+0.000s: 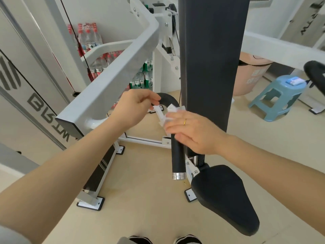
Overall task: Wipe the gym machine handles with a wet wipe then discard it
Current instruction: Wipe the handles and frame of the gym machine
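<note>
So the black foam handle hangs down in the middle of the scene, curving up and over to the left where it joins the white machine arm. The right hand is wrapped around the upper part of the handle's straight section with the white wet wipe bunched under the fingers, some of it poking out above and to the left of the knuckles. The left hand is just left of that, pinching a loose tail of the wipe beside the handle's curve. The black seat sits near right, and a blue stool sits farther off right.
</note>
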`<state>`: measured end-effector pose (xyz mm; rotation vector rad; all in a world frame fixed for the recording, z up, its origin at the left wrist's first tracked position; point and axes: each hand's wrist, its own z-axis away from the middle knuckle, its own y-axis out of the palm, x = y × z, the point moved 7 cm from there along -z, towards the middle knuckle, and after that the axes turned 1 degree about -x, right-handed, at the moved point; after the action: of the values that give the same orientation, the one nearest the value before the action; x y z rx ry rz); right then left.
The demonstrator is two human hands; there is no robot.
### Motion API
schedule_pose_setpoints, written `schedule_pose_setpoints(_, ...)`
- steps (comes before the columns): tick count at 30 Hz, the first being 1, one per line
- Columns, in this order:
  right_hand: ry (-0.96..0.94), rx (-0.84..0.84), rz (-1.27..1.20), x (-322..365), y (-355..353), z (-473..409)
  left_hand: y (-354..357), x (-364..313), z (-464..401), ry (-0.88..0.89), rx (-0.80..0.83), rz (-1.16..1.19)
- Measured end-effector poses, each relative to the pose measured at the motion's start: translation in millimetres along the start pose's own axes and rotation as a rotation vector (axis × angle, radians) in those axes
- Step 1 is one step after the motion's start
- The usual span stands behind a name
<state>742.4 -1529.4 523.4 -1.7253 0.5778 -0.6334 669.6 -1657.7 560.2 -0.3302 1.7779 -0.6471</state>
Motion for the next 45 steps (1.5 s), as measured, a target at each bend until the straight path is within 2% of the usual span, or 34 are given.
schedule_pose_setpoints(2,-0.194,0.166,0.098,27.1,21.0,4.9,-6.9,5.2,-0.5,0.02,-0.018,-0.096)
schedule_pose_setpoints(3,-0.243,0.179,0.159,29.1,22.6,3.2,-11.7,7.1,-1.4,0.043,-0.034,-0.152)
schedule_pose_setpoints(4,-0.191,0.141,0.176,19.4,16.9,-4.3,-16.5,9.3,-2.8,0.066,-0.042,-0.211)
schedule_pose_setpoints(6,0.085,-0.031,0.099,-15.6,-4.5,-19.7,-22.7,15.5,-4.6,0.101,-0.02,-0.313)
schedule_pose_setpoints(8,0.213,-0.029,0.039,-31.6,-6.4,-31.9,-26.1,22.0,-4.7,0.124,0.045,-0.375)
schedule_pose_setpoints(11,0.278,0.014,0.03,-29.3,2.5,-42.6,-27.7,23.4,-2.5,0.161,0.189,-0.422)
schedule_pose_setpoints(13,0.36,-0.004,0.012,-33.0,-3.8,-56.5,-34.1,28.1,-3.6,0.117,0.255,-0.456)
schedule_pose_setpoints(15,0.384,0.022,0.106,-31.3,-6.8,-75.7,-38.4,36.0,-5.8,0.059,0.305,-0.57)
schedule_pose_setpoints(17,0.322,0.085,0.205,-15.0,-6.7,-98.3,-40.3,40.5,-8.6,0.038,0.327,-0.669)
schedule_pose_setpoints(20,0.192,0.194,0.235,5.1,-0.2,-114.6,-41.8,44.2,-13.3,0.04,0.336,-0.661)
schedule_pose_setpoints(22,0.308,0.197,0.16,-12.1,-8.2,-106.5,-43.4,47.5,-14.8,0.024,0.342,-0.602)
schedule_pose_setpoints(24,0.493,0.118,0.15,-31.8,-16.9,-92.4,-44.0,51.0,-16.2,0.014,0.349,-0.555)
schedule_pose_setpoints(25,0.528,0.083,0.18,-31.2,-16.3,-91.7,-43.6,52.5,-17.5,0.017,0.353,-0.547)
schedule_pose_setpoints(27,0.433,0.072,0.236,-12.1,-4.3,-107.3,-42.4,53.4,-20.2,0.03,0.368,-0.549)
schedule_pose_setpoints(30,0.272,0.148,0.242,10.1,8.0,-127.3,-41.0,56.0,-23.4,0.044,0.382,-0.544)
schedule_pose_setpoints(36,0.477,0.176,0.195,-34.3,-8.6,-96.1,-42.2,60.3,-20.3,0.041,0.346,-0.48)
schedule_pose_setpoints(40,0.253,0.267,0.36,-5.8,4.0,-125.0,-39.0,54.3,-20.8,0.054,0.406,-0.579)
schedule_pose_setpoints(45,0.192,0.169,0.311,16.7,15.6,-133.5,-49.8,56.8,-17.0,0.105,0.494,-0.787)
